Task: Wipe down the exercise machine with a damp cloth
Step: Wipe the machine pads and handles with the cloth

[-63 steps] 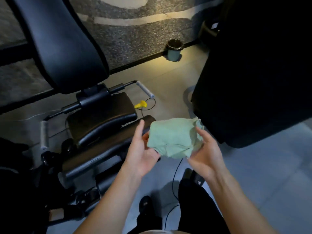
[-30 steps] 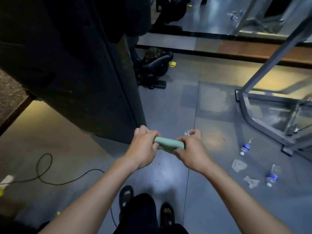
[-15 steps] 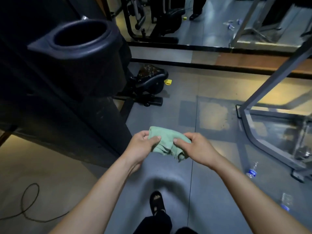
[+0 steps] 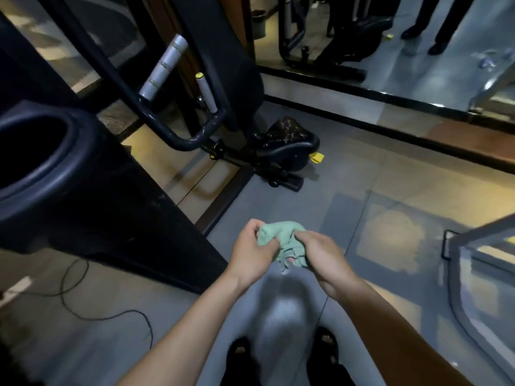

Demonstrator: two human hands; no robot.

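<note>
Both hands were on the cloth (image 4: pixel 281 236), held mid-air over the grey floor (image 4: pixel 348 207), near centre of view. Cloth was pale green, bunched into a wad. Left hand (image 4: pixel 252 253) was clenched on its left side, thumb on top, fingers curled under. Right hand (image 4: pixel 317 253) was clenched on the right and lower part, with a frayed bit of cloth hanging out below the fingers. The two hands were just beside each other, the cloth between them.

Cloth wasn't touching the exercise machine (image 4: pixel 92 188). Machine was to the left: a big dark body with a round cup-holder opening (image 4: pixel 30 154) at far left and a dark slanted panel running down to the floor near the left hand. Farther back on the left, a dark tube frame (image 4: pixel 156 118) carried a silver grip (image 4: pixel 164 66) and a thinner grey handle with a yellow end cap (image 4: pixel 205 91). A black base with a pedal (image 4: pixel 287 147) sat on the floor past that, yellow tag (image 4: pixel 317 157) just beside it.

A black cable (image 4: pixel 83 310) lay looped on the floor, near left. A metal frame edge (image 4: pixel 473 274) was at the right. The person's feet in dark sandals (image 4: pixel 326 344) showed at the near edge. Someone's dark trouser legs and shoes (image 4: pixel 434 32) were at far right.
</note>
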